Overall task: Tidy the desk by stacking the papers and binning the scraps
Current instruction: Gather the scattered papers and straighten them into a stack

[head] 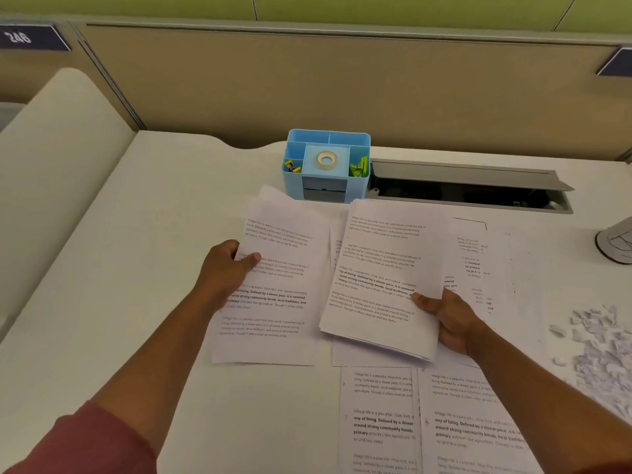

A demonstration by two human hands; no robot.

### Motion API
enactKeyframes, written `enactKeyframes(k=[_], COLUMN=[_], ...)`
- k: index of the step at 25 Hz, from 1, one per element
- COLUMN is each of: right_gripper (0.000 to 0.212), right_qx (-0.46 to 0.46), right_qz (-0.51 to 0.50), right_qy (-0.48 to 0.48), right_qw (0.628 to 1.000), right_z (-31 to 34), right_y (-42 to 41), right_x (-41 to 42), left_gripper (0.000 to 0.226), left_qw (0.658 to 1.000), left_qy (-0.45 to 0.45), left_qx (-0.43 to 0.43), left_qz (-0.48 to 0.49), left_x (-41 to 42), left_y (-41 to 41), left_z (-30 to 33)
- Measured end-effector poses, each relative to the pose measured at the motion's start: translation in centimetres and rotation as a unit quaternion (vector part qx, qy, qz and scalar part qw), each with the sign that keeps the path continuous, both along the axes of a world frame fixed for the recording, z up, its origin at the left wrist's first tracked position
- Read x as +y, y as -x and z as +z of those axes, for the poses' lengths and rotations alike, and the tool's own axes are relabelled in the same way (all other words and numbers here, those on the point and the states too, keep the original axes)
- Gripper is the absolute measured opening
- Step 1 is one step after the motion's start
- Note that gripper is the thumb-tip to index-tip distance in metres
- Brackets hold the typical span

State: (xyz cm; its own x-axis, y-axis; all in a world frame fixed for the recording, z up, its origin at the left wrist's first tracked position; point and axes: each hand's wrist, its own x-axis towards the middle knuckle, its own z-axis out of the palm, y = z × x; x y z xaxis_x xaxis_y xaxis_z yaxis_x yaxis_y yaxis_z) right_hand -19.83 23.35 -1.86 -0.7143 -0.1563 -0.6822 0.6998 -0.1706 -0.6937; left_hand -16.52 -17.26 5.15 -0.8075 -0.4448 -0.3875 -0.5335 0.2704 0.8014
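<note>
1. Nearest the camera, two printed sheets (376,419) lie flat on the white desk (119,268), side by side and running off the bottom edge; the right forearm crosses over the right-hand one.
2. A red sleeve (78,443) covers the left upper forearm at the lower left corner.
3. At the right edge, a heap of torn paper scraps (595,350) sits on the desk, well apart from both hands.
4. The right hand (451,323) grips a small stack of papers (383,278) by its lower right corner, thumb on top and fingers underneath; the stack is tilted and lifted over other sheets lying beneath it.
5. The left hand (225,268) pinches the left edge of another printed page (273,292), thumb pressed on the text and fingers curled under; more sheets show behind its top edge.
6. To the right of the held stack, a sheet turned upside down (475,265) lies flat on the desk.
7. Just beyond the papers stands a blue organiser (326,165) with a roll of tape (326,159) in its middle compartment and yellow and green clips in the side ones.
8. Beside it, to the right, a grey cable hatch (468,186) stands open.
9. A beige partition (342,83) closes the back of the desk.
</note>
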Motion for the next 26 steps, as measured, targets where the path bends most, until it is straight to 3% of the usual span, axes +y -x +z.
enactKeyframes(k=[8,12,16,22,24,26], right_gripper=[0.032,0.037,0.034,0.038,0.037,0.038], right_qx=[0.017,0.043,0.057,0.086,0.090,0.099], right_qz=[-0.003,0.014,0.042,0.085,0.093,0.107], right_qy=[-0.012,-0.018,-0.003,0.010,0.024,0.035], right_qw=[1.000,0.999,0.997,0.993,0.991,0.989], right_z=[1.0,1.8,3.5,6.7,7.6,8.5], right_y=[-0.7,-1.8,-3.4,-5.9,-7.1,-8.2], right_x=[-0.7,-0.9,-0.8,0.3,0.6,0.8], left_gripper=[0.020,0.008,0.014,0.043,0.049,0.038], left_qw=[0.996,0.994,0.990,0.960,0.959,0.971], left_qy=[0.023,0.019,-0.052,-0.265,-0.274,-0.233], left_qx=[0.079,0.108,0.123,0.081,0.066,0.043], left_qz=[-0.022,-0.027,-0.042,-0.026,-0.016,0.002], left_x=[-1.1,-0.3,1.4,5.2,7.7,10.6], left_y=[-4.1,-6.3,-7.8,-7.3,-7.1,-7.1], left_z=[5.1,8.6,11.8,10.5,8.9,7.3])
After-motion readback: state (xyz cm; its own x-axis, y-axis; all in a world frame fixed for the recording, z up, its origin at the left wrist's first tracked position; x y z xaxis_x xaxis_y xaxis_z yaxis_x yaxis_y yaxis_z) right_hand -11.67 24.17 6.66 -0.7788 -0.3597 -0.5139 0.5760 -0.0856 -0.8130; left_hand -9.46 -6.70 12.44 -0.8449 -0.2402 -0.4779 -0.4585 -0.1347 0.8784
